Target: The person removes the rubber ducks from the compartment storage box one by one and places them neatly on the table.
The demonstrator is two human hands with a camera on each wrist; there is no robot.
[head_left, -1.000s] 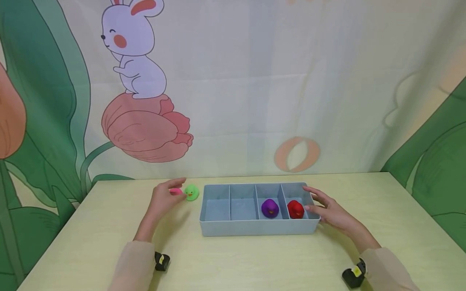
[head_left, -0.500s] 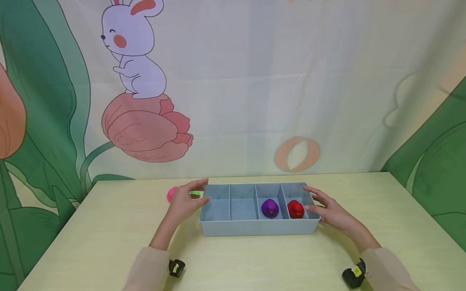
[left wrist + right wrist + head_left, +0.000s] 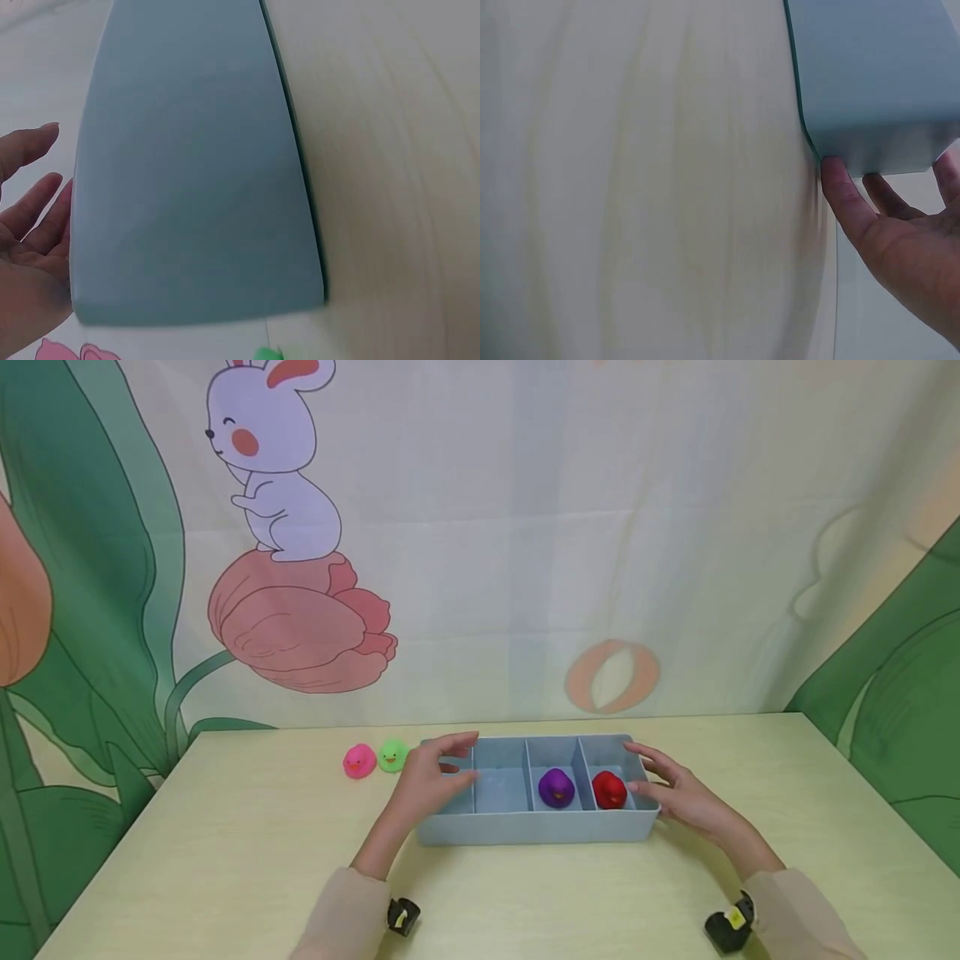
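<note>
I observe a spot dressed like a children's playroom or a recording set; which, I cannot determine. Evidence: a pale wood-grain surface (image 3: 540, 902) before a creased hanging cloth (image 3: 465, 577), printed with a cartoon rabbit (image 3: 296, 485), a pink flower (image 3: 292, 631) and large green leaves (image 3: 105, 518).

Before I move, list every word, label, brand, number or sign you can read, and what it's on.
None readable in any view.
Left wrist device: yellow patch, too small to read.
Right wrist device: yellow patch, too small to read.
Box, purple duck, red duck, pink duck, green duck: no lettering visible.
Backdrop: pictures, no lettering visible.
</note>
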